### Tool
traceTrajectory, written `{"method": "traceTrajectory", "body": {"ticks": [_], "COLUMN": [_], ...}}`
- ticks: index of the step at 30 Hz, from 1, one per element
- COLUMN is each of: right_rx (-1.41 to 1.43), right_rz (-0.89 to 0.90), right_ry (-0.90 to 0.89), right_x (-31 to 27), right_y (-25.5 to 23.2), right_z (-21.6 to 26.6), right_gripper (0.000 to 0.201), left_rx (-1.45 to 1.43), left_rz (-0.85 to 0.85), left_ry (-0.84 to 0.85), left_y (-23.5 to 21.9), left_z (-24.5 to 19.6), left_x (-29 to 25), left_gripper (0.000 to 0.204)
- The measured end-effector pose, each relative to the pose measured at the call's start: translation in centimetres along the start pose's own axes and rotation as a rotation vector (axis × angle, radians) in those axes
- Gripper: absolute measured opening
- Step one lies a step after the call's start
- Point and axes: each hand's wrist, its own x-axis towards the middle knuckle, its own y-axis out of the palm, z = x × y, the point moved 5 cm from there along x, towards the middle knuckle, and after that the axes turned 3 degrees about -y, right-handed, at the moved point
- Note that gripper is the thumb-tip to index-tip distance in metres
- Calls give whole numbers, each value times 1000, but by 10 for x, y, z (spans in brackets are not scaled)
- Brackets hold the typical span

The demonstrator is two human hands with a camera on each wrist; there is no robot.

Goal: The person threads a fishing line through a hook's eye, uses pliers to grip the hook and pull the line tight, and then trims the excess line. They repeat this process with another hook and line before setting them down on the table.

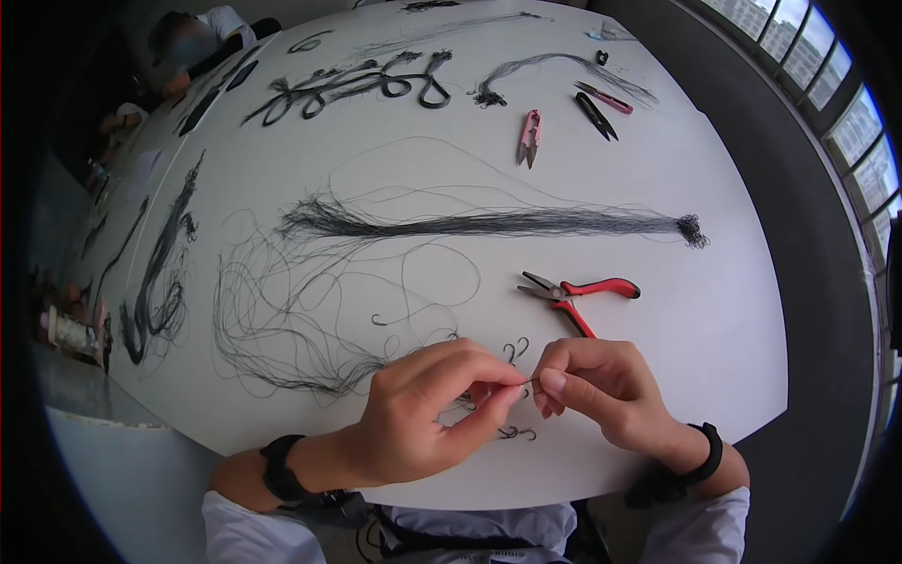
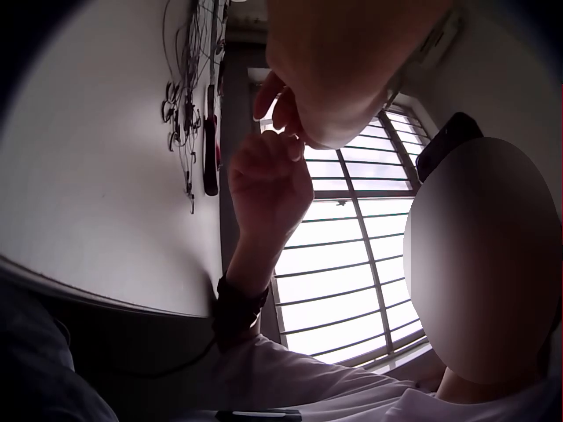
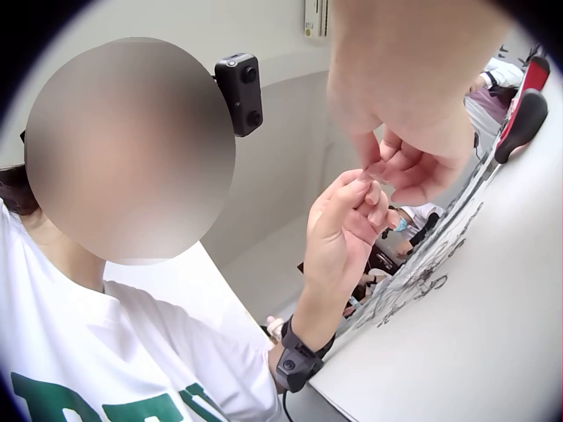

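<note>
In the head view my left hand [image 1: 427,409] and right hand [image 1: 606,390] meet fingertip to fingertip over the near part of the table. Between thumb and index finger each pinches a thin dark strand [image 1: 532,380]; its ends are hidden by the fingers, and I cannot tell whether it is line or a hook's shank. Several dark fish hooks [image 1: 516,350] lie just under and behind the fingers. A loose tangle of dark fishing line [image 1: 282,367] spreads out left of the left hand. Both wrist views show the left hand [image 3: 343,229] and right hand [image 2: 271,180] raised together above the tabletop.
Red-handled pliers [image 1: 568,293] lie behind the right hand. A long bundle of hooked lines [image 1: 489,224] stretches across the white table [image 1: 695,310]. Farther back are pink snips [image 1: 529,139], black snips [image 1: 596,117] and coiled bundles [image 1: 376,83]. Another person [image 1: 221,33] sits at the far left.
</note>
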Motion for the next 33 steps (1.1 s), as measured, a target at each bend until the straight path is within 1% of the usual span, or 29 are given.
{"method": "traceTrajectory", "body": {"ticks": [2,4,5,7,9,10,11,12,14,15,16,18,19,20,22,23,25,26,28,29,30,31,32,33], "right_rx": [-7,-82,-83,-320,-325,-329,-329,-288,-210,-185,-162,-192,-215,-217,-555,-557,-877,-877,-947,-917,-923,-855,-786,-771], "right_rz": [-14,-90,-90,-16,-26,-39,-38,-59,-83,-111,-138,-154,-170,-164,-169,-159,-81,-76,66,142,142,205,268,254], "right_ry": [-18,-79,-78,-185,-217,-250,-248,-241,-239,-235,-234,-235,-229,-239,-318,-330,-441,-450,-637,-614,-620,-614,-607,-611], "right_x": [0,1,1,1,1,0,0,0,-2,-1,-1,1,2,3,4,6,6,7,4,2,0,-2,-4,-6], "right_y": [1,-1,-2,0,0,0,-1,-3,-8,-10,-11,-14,-15,-15,-13,-10,4,8,25,31,35,41,47,49], "right_z": [1,5,5,11,12,14,15,16,19,20,21,22,22,22,28,32,41,41,42,43,48,52,56,62], "right_gripper": [21,18,18,12,10,8,8,8,8,9,10,11,13,13,10,10,6,6,8,9,9,8,8,8], "left_rx": [2,4,5,19,35,-14,-63,-66,-363,-519,-518,-1233,-1354,-1332,-1325,-1313,-1307,-1283,-1180,-1178,-1035,-892,-890,-761], "left_rz": [-12,6,25,29,33,84,135,135,509,608,608,570,545,472,331,325,23,72,-70,-70,-50,-32,-31,6], "left_ry": [2,5,8,13,15,-59,-133,-137,-467,-606,-603,-537,-423,-323,-273,-264,-361,-247,-309,-300,-296,-291,-282,-277], "left_y": [0,-1,-1,0,0,3,6,3,10,10,7,3,-3,-11,-25,-27,-37,-40,-39,-39,-36,-34,-32,-27], "left_z": [0,0,0,-1,-2,1,3,1,3,2,4,-2,-5,-8,-10,-19,-28,-24,-27,-24,-15,-8,-4,-2], "left_x": [0,-1,-1,-1,-2,-1,-2,0,-4,-7,-8,-4,4,13,24,28,38,41,48,48,48,48,47,44], "left_gripper": [12,14,17,15,13,6,4,4,24,38,38,44,46,45,42,42,43,43,43,43,42,41,41,39]}}
